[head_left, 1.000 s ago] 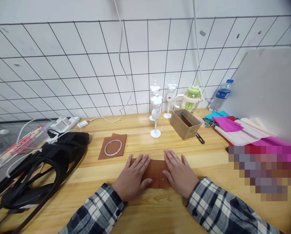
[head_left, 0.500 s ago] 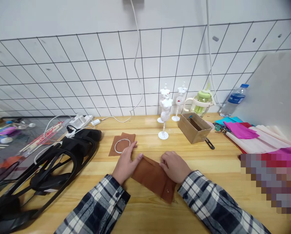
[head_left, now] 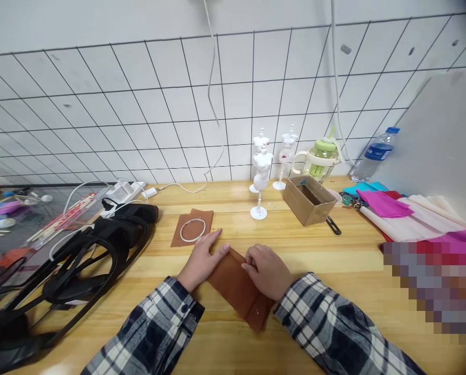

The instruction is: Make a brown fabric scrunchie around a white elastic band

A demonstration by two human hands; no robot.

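A small sewing or craft workshop. The wooden worktop [head_left: 334, 260] stands against a white tiled wall [head_left: 139, 104] and carries miniature dress forms [head_left: 261, 166], folded coloured fabric [head_left: 405, 219], brown cloth pieces [head_left: 236, 284], a cardboard box [head_left: 309, 200], a power strip [head_left: 125, 190] and black straps [head_left: 80, 250].

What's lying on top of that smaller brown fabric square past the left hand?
A thin white ring lies flat on the smaller brown fabric square. The left hand rests just short of it. Nothing shows underneath.

Brown cloth [head_left: 236, 287] (plaid sleeves [head_left: 155, 328])
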